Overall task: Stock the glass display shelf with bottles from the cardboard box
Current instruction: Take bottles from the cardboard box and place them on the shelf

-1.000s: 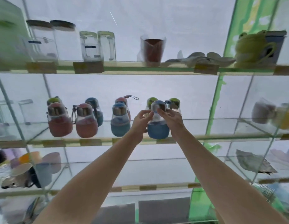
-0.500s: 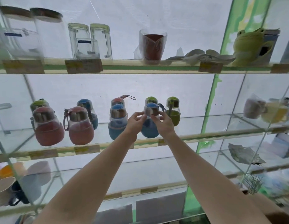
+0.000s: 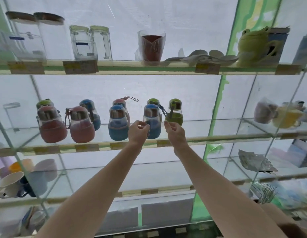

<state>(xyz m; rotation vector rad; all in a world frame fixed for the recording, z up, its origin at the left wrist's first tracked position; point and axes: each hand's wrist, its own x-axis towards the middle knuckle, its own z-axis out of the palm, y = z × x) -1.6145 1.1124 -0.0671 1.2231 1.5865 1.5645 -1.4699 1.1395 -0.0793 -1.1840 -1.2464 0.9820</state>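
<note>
Blue-sleeved bottle (image 3: 151, 121) upright on glass shelf (image 3: 192, 140) — hands (image 3: 138, 132) (image 3: 175, 132) loosely curled, empty.

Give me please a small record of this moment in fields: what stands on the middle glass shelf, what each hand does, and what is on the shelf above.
middle glass shelf: nine small bottles with coloured silicone bases, in two rows
front row: two red, two blue
nearest bottle: blue-based bottle with blue cap, upright on the shelf
left hand: fingers loosely curled, before the blue bottle's base; contact unclear
right hand: fingers loosely curled, beside it, holding nothing
upper shelf: glass jars, green frog figure
</note>
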